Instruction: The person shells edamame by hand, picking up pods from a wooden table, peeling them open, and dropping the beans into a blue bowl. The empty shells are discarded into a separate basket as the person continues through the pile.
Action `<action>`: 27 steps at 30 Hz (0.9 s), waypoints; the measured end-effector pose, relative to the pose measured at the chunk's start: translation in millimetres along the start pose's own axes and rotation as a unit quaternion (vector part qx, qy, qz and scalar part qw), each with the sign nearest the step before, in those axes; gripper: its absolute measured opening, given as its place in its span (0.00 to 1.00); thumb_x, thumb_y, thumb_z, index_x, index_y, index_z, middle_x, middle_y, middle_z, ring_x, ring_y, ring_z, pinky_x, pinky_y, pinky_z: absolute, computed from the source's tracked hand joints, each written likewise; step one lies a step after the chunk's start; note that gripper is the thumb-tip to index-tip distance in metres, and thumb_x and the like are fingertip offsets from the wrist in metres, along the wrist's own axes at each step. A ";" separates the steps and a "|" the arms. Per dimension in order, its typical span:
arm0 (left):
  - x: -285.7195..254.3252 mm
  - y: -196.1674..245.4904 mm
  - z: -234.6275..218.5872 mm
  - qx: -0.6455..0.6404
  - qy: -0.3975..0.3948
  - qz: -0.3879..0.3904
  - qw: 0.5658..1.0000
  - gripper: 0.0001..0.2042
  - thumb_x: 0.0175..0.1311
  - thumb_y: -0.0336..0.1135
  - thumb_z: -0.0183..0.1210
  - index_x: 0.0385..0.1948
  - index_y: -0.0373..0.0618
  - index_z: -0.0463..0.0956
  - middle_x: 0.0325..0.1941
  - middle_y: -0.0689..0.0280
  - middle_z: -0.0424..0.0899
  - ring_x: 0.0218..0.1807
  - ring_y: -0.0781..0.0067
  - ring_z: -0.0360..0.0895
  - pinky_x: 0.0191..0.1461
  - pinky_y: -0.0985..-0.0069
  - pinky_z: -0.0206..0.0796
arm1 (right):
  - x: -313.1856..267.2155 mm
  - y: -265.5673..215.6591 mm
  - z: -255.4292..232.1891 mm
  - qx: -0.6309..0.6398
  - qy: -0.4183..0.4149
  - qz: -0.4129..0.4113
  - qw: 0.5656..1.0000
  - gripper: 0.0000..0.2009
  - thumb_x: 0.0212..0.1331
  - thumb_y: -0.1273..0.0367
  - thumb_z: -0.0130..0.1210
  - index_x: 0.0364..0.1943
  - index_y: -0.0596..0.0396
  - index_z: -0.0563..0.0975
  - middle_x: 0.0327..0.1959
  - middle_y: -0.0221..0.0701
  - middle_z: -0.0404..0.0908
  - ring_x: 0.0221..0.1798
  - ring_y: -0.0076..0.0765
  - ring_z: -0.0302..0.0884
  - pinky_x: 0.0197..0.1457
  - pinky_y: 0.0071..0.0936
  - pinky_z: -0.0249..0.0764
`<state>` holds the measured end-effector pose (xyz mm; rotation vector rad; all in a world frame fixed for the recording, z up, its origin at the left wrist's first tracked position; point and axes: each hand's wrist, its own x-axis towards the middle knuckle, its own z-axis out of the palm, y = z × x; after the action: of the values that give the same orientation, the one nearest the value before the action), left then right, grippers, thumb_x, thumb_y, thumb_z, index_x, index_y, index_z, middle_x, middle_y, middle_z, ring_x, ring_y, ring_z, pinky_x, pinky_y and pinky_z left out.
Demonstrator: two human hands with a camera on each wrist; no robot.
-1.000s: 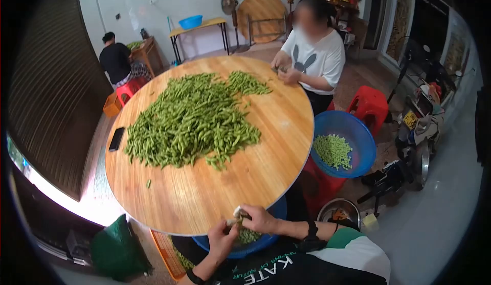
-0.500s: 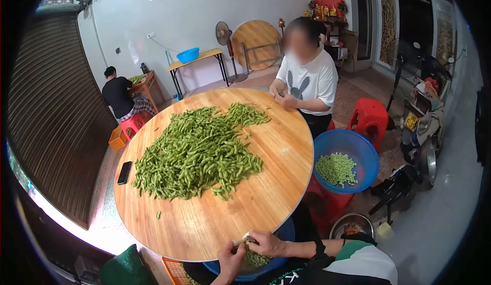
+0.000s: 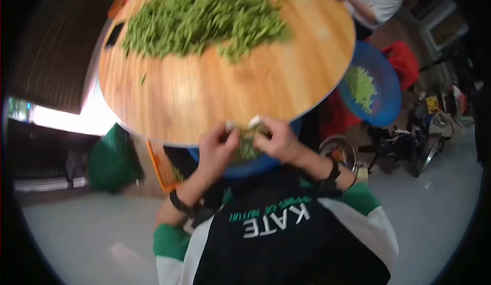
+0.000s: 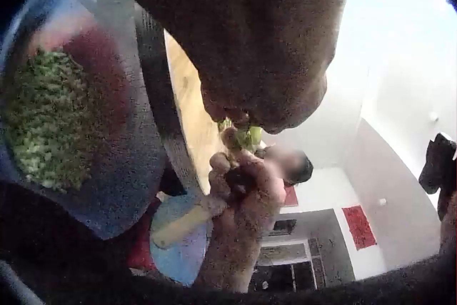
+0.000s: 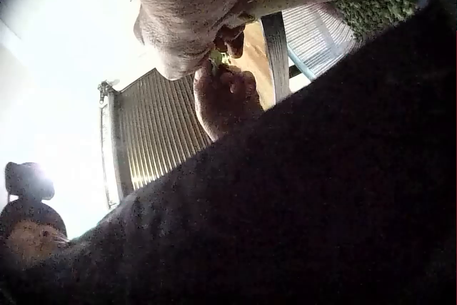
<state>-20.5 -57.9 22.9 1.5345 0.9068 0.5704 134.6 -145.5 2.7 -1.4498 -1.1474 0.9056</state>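
Wooden table (image 3: 179, 96), near edge: left hand (image 3: 217, 149) and right hand (image 3: 281, 142) both pinch a green pod (image 4: 251, 136) between them, its long axis unclear.

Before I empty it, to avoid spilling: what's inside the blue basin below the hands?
Inside the blue basin are small green beans; the bottom beneath them is covered. In the head view, the tabletop hides the basin's far side.
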 end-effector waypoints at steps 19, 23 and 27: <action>8.8 -29.1 1.7 -0.379 -0.054 -0.027 0.923 0.11 0.58 0.24 0.59 0.44 0.36 0.75 0.38 0.63 0.81 0.31 0.79 0.76 0.36 0.83 0.71 | 5.6 -1.3 3.0 0.162 -0.108 0.151 0.969 0.08 0.62 0.68 0.51 0.34 0.60 0.74 0.22 0.26 0.75 0.16 0.16 0.68 0.18 0.14 0.62; 8.5 -13.7 -11.7 -0.360 -0.064 -0.024 0.930 0.10 0.63 0.26 0.54 0.45 0.38 0.72 0.34 0.63 0.80 0.27 0.81 0.74 0.28 0.84 0.69 | -5.6 -4.9 7.5 0.189 -0.096 0.141 0.967 0.12 0.65 0.64 0.50 0.37 0.61 0.74 0.24 0.29 0.78 0.18 0.17 0.71 0.17 0.14 0.63; 6.6 -15.3 -17.1 -0.338 -0.082 -0.091 0.933 0.07 0.62 0.28 0.57 0.40 0.39 0.75 0.28 0.67 0.80 0.20 0.86 0.68 0.17 0.88 0.52 | -10.0 2.8 5.6 0.259 -0.095 0.167 0.946 0.12 0.66 0.65 0.48 0.42 0.61 0.72 0.24 0.29 0.76 0.21 0.18 0.72 0.18 0.14 0.64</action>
<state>-33.6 -42.5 10.0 0.8491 0.6196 0.5364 127.2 -153.7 -1.5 -1.1461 -0.7206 1.4863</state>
